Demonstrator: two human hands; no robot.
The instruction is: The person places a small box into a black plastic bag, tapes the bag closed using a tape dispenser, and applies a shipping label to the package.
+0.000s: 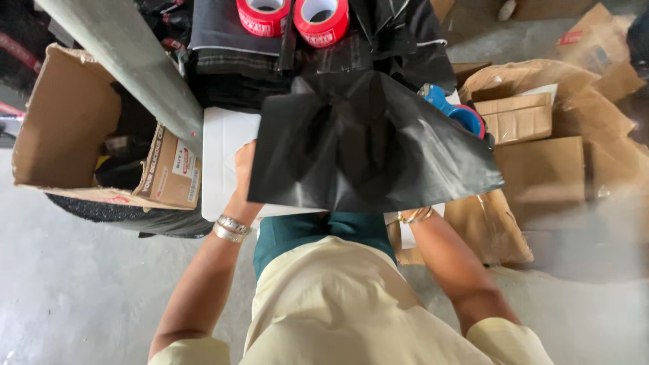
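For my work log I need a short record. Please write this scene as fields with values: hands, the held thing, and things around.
left hand: grips the left edge of the black plastic bag, mostly hidden behind it
right hand: hidden under the bag
wrists: silver bangles on the left, a gold bangle on the right
under the bag: white board
above: two red tape rolls
right: blue tape dispenser, flattened cardboard boxes
left: open cardboard box

Two red tape rolls (292, 18) side by side at the top, on dark folded cloth (230, 67). Open cardboard box (67, 122) at left, behind a grey metal bar (135, 61). Flattened cartons (547, 135) piled at right on the concrete floor (81, 284).
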